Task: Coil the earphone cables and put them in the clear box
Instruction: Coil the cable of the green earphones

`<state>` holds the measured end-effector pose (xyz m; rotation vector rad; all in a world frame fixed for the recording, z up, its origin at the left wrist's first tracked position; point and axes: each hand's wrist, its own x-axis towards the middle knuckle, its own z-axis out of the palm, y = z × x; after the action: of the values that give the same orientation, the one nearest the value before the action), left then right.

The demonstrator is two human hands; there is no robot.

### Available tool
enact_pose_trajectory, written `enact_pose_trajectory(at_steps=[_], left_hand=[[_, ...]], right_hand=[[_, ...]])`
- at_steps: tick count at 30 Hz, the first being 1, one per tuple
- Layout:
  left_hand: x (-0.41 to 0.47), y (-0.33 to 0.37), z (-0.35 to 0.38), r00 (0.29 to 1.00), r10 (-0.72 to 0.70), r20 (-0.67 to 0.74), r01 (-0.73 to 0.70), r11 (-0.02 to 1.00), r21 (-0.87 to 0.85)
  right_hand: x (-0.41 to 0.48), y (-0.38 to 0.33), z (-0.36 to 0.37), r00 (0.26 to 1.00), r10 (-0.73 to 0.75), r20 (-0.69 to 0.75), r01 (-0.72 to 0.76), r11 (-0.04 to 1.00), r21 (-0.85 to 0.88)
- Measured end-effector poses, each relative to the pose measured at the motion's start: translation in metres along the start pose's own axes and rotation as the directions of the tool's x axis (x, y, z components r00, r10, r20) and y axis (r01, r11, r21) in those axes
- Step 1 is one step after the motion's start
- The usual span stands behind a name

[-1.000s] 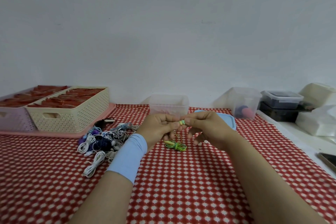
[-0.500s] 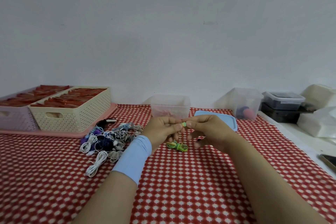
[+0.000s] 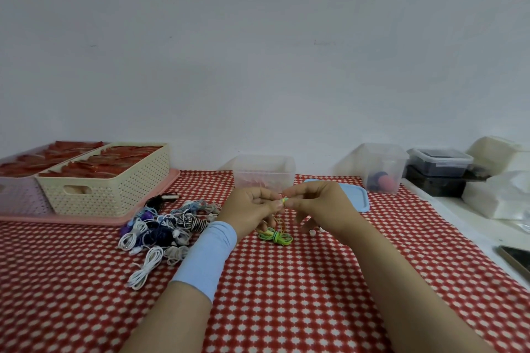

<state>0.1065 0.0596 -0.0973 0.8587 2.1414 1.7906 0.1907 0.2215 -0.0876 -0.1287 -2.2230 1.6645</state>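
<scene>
The clear box (image 3: 263, 173), a thin-walled, see-through plastic tub with rounded corners, stands near the far edge of the surface (image 3: 286, 301), which is covered by a red cloth with a regular white pattern. Reddish tones show through its wall; whether anything lies inside cannot be told. A flat, pale blue lid (image 3: 357, 198) lies just beside it to the right. Nearer the far right corner, a 2nd clear tub (image 3: 383, 165) holds a dark round item and a pink one. Past the surface's right edge sit 2 stacked dark containers (image 3: 438, 172), the upper one with a clear lid, and some white foam boxes (image 3: 499, 195).

At the far left corner, a pink tray (image 3: 86, 221) carries 2 perforated baskets, 1 cream (image 3: 114, 189) and 1 pale lilac (image 3: 17, 195), both filled with flat red packets.

In front of the clear box, the left hand (image 3: 252, 209) and right hand (image 3: 318, 206) meet above the surface. Each pinches, between thumb and curled fingertips, the raised end of the green-and-yellow earphone cable (image 3: 276, 236). A thin strand hangs down to the cable's bundled loops, which rest on the cloth beneath the hands. A smooth, pale blue sleeve (image 3: 206, 255) wraps the left wrist. A pile of coiled earphones (image 3: 163, 226), white, purple, dark blue and striped, lies between the tray and the left forearm.
</scene>
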Motion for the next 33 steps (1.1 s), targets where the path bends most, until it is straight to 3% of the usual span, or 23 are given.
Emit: enact_pose_trajectory(at_steps=[6,11,16,21,24,33], left_hand=[[-0.0007,0.0008,-0.0007,1.000,0.008,-0.018,-0.007,0.998,0.064],[-0.0009,0.0016,-0.0007,1.000,0.025,-0.002,-0.025,0.997,0.068],[-0.0003,-0.0010,-0.0003,1.000,0.010,-0.011,-0.009,0.998,0.059],[-0.0011,-0.0011,-0.0027,1.000,0.011,0.012,-0.010,0.998,-0.059],[-0.0021,0.0007,-0.0040,0.999,0.012,0.048,-0.007,0.994,-0.105],[-0.0030,0.0043,-0.0007,0.995,0.028,0.099,-0.009,0.983,-0.184]], right_hand=[[0.0005,0.0020,-0.0005,0.999,-0.033,0.022,0.035,0.994,-0.103],[0.0002,0.0025,0.0025,0.997,-0.066,-0.040,0.063,0.995,-0.081],[-0.0013,0.0020,0.0061,0.999,-0.045,-0.002,0.045,0.998,-0.051],[-0.0019,-0.0017,0.0006,0.993,0.089,0.075,-0.102,0.979,0.177],[-0.0016,0.0014,-0.0019,0.981,0.115,0.158,-0.150,0.961,0.230],[0.0012,0.0020,-0.0032,0.966,0.170,0.195,-0.227,0.918,0.324]])
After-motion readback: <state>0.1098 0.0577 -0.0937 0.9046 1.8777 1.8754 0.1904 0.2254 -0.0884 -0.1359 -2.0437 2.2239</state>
